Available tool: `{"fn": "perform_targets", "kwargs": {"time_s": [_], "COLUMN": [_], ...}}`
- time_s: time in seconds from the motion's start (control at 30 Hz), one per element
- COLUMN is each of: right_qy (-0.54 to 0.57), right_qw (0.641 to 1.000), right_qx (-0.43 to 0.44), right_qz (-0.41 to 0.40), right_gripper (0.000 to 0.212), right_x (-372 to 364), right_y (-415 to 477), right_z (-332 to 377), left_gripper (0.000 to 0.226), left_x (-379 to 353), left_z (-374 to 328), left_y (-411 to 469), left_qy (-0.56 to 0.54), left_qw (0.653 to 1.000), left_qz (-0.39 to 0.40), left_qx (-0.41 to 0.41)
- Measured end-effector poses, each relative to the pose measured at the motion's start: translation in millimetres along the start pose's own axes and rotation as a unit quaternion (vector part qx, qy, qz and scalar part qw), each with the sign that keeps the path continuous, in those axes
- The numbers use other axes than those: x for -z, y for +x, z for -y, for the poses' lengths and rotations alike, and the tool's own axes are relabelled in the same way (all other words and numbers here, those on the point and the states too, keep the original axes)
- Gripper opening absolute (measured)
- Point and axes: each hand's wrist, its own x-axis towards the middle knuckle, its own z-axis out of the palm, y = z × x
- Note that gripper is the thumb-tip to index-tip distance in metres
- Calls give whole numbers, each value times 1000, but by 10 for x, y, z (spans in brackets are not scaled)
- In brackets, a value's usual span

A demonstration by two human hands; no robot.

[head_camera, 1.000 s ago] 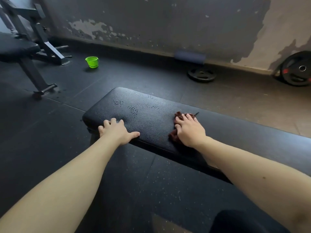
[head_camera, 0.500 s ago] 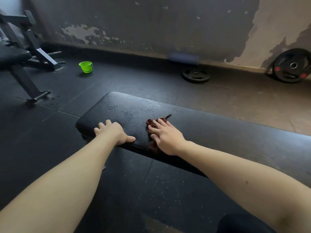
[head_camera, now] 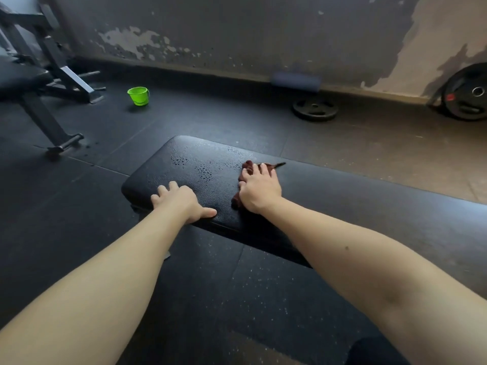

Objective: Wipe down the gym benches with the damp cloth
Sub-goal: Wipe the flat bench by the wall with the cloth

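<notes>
A long black padded bench point(head_camera: 355, 204) runs from the middle of the view to the right edge, with water droplets near its left end. My right hand point(head_camera: 259, 192) lies flat with spread fingers on a dark red cloth point(head_camera: 247, 165), pressing it onto the bench top. Most of the cloth is hidden under the palm. My left hand point(head_camera: 181, 201) rests flat on the near left corner of the bench, fingers straight, thumb along the front edge. It holds nothing.
A small green bucket point(head_camera: 138, 95) stands on the black rubber floor at the back left. A second bench with a metal frame point(head_camera: 39, 83) is at far left. One weight plate point(head_camera: 315, 109) lies on the floor; another point(head_camera: 467, 92) leans against the peeling wall.
My right hand has slid the cloth leftward along the bench toward the wet end. My left hand has stayed on the corner.
</notes>
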Motion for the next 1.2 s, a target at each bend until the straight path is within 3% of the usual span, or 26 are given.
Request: {"fn": "perform_targets", "kwargs": {"time_s": [0.17, 0.3, 0.47, 0.7, 0.83, 1.03, 1.13, 1.2], "right_qy": [11, -7, 1, -4, -1, -6, 4, 5], "right_qw": [997, 999, 992, 1000, 995, 999, 999, 1000], "right_qx": [69, -50, -126, 10, 99, -38, -51, -15], "right_qz": [8, -16, -18, 1, 17, 7, 4, 5], "right_gripper": [53, 56, 60, 60, 53, 59, 60, 58], "right_x": [58, 125, 111, -12, 43, 117, 138, 129], "right_y": [54, 257, 429, 391, 402, 780, 900, 905], "right_z": [-240, -775, -513, 211, -2, -449, -188, 54], "left_gripper": [101, 95, 96, 103, 100, 95, 97, 99], "left_x": [-29, -70, -89, -65, -75, -61, -66, -66], "left_z": [37, 65, 57, 34, 58, 52, 41, 31], "left_y": [-1, -16, -6, 38, 23, -13, 4, 17], "left_qy": [-2, -10, -15, -7, -13, -16, -11, -8], "left_qw": [1000, 1000, 1000, 1000, 1000, 1000, 1000, 1000], "left_qz": [1, -9, -13, -6, -7, -7, -7, -6], "left_qx": [-3, -10, -13, -4, -6, -10, -7, -3]}}
